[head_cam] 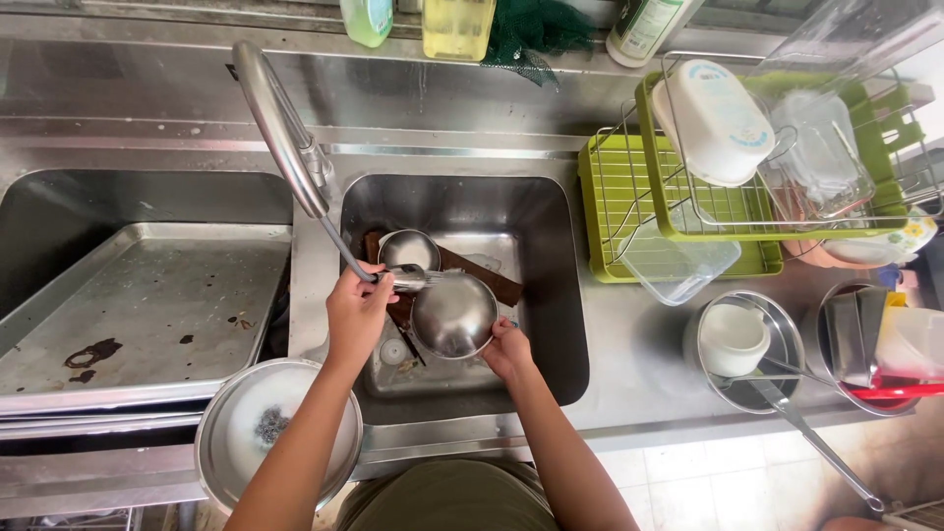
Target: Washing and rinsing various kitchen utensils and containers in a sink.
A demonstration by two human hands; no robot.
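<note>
My left hand (356, 313) grips the spray head of the pull-out faucet hose (346, 258) over the right sink basin (551, 246). The nozzle (413, 280) points at a round steel bowl (453, 315). My right hand (508, 351) holds that bowl by its lower right edge, tilted with its outer side up. Behind it in the basin sits a smaller steel bowl (409, 250) on a dark brown board (492, 280). The faucet's curved neck (275, 123) rises between the two basins.
A large metal tray (138, 305) lies over the left basin. A steel bowl with foam and a scourer (270, 425) sits at the front edge. A green dish rack (747, 167) with containers stands right, beside a strainer holding a white cup (733, 339) and a pot of utensils (875, 344).
</note>
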